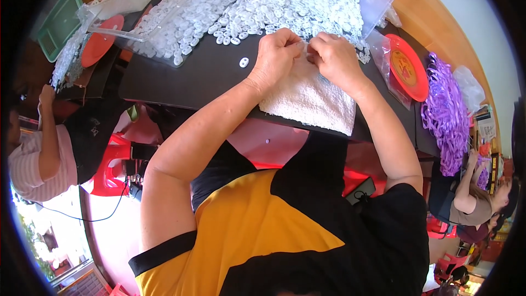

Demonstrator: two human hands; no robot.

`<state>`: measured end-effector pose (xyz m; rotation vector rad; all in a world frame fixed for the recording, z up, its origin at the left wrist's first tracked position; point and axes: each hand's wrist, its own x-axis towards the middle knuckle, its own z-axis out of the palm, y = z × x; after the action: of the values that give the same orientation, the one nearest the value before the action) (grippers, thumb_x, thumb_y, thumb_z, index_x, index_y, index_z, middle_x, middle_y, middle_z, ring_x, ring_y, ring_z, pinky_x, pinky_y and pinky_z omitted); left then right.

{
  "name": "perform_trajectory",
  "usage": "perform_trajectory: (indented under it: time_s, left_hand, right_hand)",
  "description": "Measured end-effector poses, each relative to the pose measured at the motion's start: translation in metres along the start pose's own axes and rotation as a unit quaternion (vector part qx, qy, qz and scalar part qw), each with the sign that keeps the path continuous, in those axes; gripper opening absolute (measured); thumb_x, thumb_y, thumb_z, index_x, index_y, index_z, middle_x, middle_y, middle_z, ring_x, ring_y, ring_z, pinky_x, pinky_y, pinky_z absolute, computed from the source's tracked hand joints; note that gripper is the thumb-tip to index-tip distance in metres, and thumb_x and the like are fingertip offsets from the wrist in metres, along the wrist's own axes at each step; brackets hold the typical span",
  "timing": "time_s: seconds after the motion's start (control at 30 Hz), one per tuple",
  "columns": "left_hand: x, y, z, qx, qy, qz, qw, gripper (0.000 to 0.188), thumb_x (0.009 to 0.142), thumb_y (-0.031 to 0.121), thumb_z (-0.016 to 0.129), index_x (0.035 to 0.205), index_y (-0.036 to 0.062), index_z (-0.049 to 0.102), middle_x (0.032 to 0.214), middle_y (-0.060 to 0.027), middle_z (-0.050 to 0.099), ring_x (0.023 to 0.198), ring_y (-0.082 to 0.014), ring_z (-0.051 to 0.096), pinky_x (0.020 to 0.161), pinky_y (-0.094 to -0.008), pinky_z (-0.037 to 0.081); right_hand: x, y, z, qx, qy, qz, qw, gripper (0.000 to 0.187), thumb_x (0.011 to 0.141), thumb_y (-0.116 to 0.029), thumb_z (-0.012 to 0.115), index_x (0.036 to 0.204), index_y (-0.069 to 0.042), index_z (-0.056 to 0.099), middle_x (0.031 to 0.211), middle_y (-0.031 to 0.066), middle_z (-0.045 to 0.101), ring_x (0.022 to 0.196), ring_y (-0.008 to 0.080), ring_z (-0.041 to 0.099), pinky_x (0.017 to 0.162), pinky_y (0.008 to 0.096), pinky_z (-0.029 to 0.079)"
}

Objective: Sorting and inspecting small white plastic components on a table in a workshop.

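Observation:
Side by side over a white towel (312, 98), my left hand (280, 55) and my right hand (334, 57) have their fingertips pinched close to each other. Whatever they hold between the fingers is too small and covered to make out. The towel lies on the dark table and hangs over its front edge. Just beyond my hands spreads a big heap of small white oval pieces with two holes (312, 5). One loose white oval piece (244, 62) lies on the table left of my left hand.
A clear plastic bin (148, 35) of white pieces stands at the left. To the right are a red plate (408, 67), a plastic bag (383, 55) and a bundle of purple ribbons (445, 115). Other people sit at far left and far right.

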<state>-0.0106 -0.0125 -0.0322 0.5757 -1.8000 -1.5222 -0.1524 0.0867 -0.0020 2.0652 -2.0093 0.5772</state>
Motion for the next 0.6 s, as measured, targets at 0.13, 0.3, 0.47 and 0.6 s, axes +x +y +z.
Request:
perform_trajectory:
  time_s: [0.13,0.3,0.47,0.6]
  left_hand:
    - [0.0,0.007,-0.001,-0.027,-0.011,-0.036,0.999,0.011,0.086,0.009,0.063,0.088,-0.0013,0.063,0.069,-0.0012,0.058,0.059,-0.0072,0.05,0.055,-0.0232,0.041]
    - [-0.003,0.013,-0.004,-0.077,-0.01,-0.073,0.994,0.013,0.088,0.012,0.063,0.09,-0.0003,0.063,0.07,-0.001,0.058,0.059,-0.007,0.05,0.054,-0.0221,0.04]
    - [-0.004,0.017,-0.006,-0.107,0.01,-0.085,0.991,0.015,0.088,0.015,0.064,0.092,0.0009,0.063,0.071,-0.0005,0.058,0.06,-0.0066,0.051,0.052,-0.0207,0.04]
    - [-0.003,0.018,-0.007,-0.121,0.004,-0.078,0.99,0.016,0.087,0.016,0.063,0.092,0.0011,0.063,0.071,-0.0005,0.058,0.06,-0.0066,0.051,0.053,-0.0201,0.04]
  right_hand:
    - [0.003,0.003,-0.002,0.072,0.031,0.045,0.996,0.008,0.077,-0.009,0.064,0.083,-0.004,0.063,0.078,0.0095,0.064,0.07,0.0274,0.061,0.065,0.0364,0.048]
    - [0.018,-0.011,-0.028,0.494,0.05,0.262,0.827,0.005,0.081,-0.003,0.066,0.085,-0.002,0.063,0.074,0.0014,0.062,0.069,0.0095,0.058,0.064,0.0234,0.045]
    - [0.014,-0.021,-0.017,0.51,0.083,0.295,0.804,0.01,0.084,-0.008,0.065,0.091,-0.002,0.064,0.08,0.0029,0.064,0.071,0.0114,0.06,0.067,0.0228,0.043]
    - [0.012,-0.02,-0.015,0.533,0.089,0.293,0.789,0.011,0.085,-0.007,0.063,0.094,-0.001,0.064,0.081,0.0041,0.064,0.072,0.0133,0.062,0.068,0.0237,0.044]
